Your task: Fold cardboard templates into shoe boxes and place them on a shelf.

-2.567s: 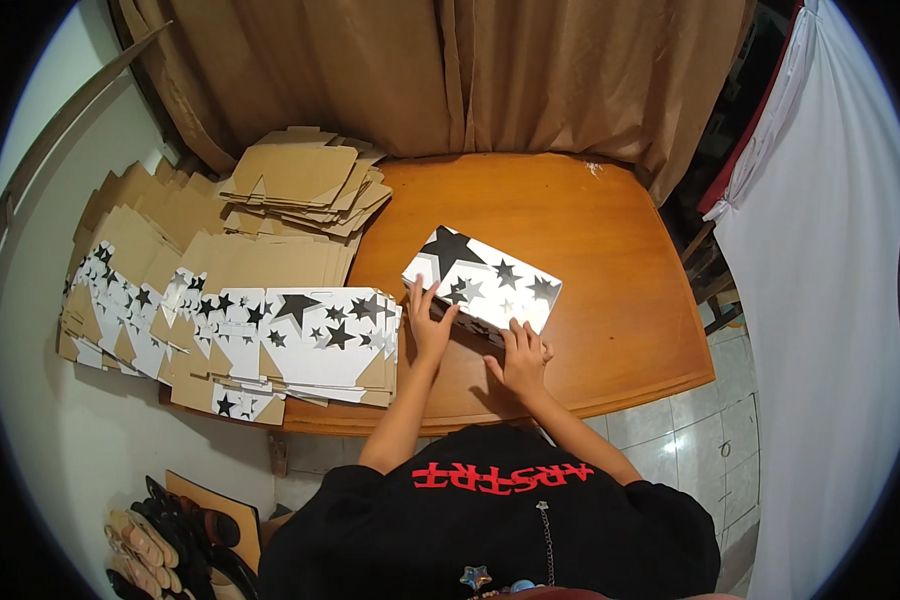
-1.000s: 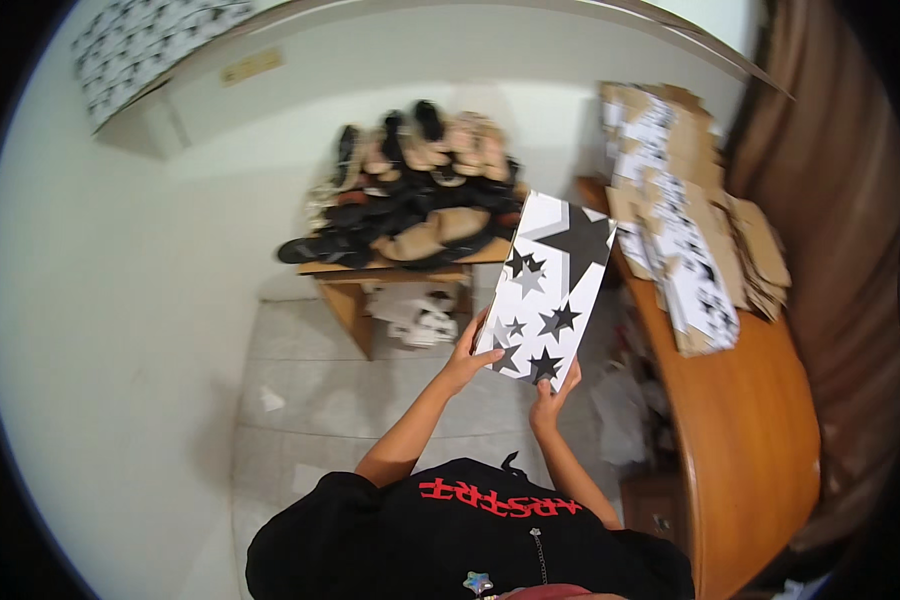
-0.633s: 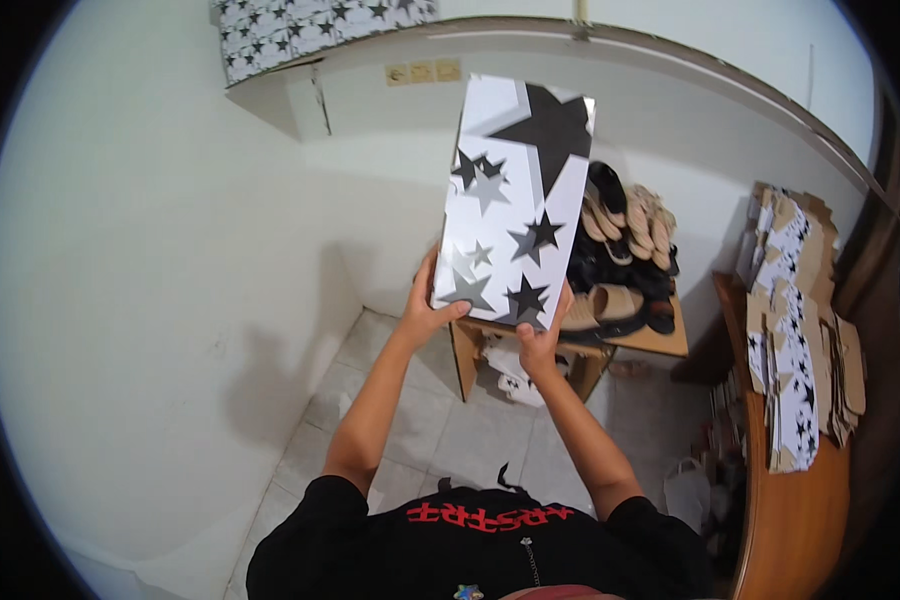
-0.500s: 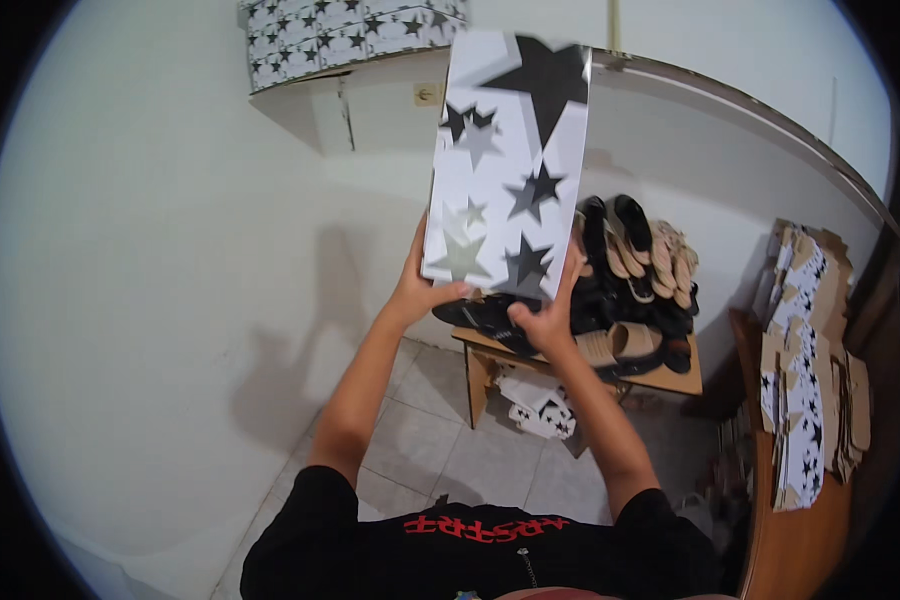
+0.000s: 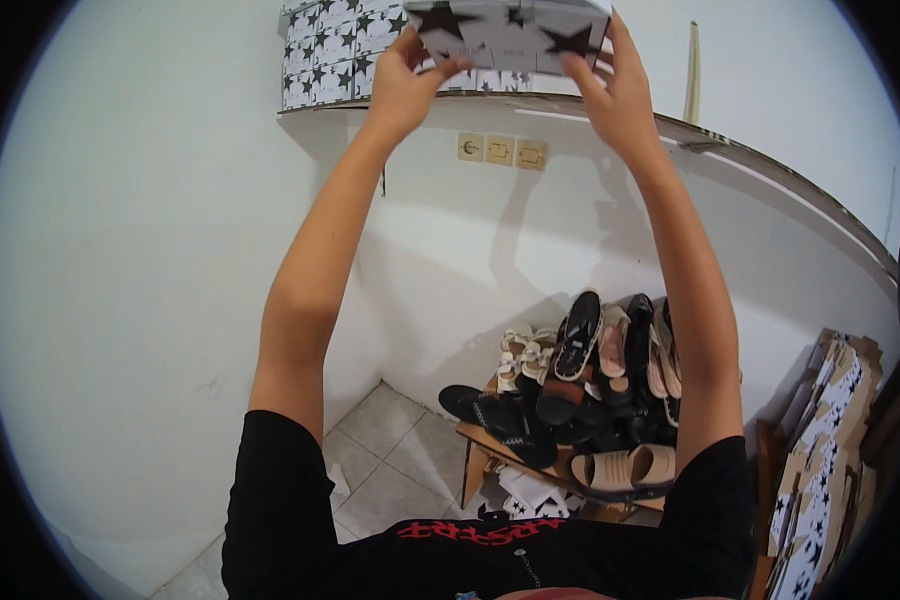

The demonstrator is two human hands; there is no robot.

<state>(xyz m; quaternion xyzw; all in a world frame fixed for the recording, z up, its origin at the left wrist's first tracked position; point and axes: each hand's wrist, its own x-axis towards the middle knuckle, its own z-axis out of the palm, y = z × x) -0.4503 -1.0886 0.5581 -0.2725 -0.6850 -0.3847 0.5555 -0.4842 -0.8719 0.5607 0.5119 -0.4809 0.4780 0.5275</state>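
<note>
Raised at the top of the view is a white shoebox (image 5: 515, 38) printed with black and grey stars, one end facing me. My left hand (image 5: 407, 85) grips its left side, thumb against the lower edge of that end. On the opposite side my right hand (image 5: 615, 90) holds it the same way, fingers around the side and thumb in front. Behind and to the left of it, matching star-printed boxes (image 5: 332, 45) are stacked on a wall shelf (image 5: 350, 104). The top of the held box runs out of the picture, so whether it touches the shelf cannot be told.
Below stands a small wooden table (image 5: 478, 434) piled with shoes, such as beige slides (image 5: 625, 470) and a black shoe (image 5: 578, 335). Folded star-printed cardboard (image 5: 820, 470) lies stacked at the right. Switch plates (image 5: 500, 150) sit on the wall under the shelf, which runs on rightward.
Both hands have lifted the shoebox up toward the shelf. It has tipped from showing its long face to showing a short end. The view has shifted upward.
</note>
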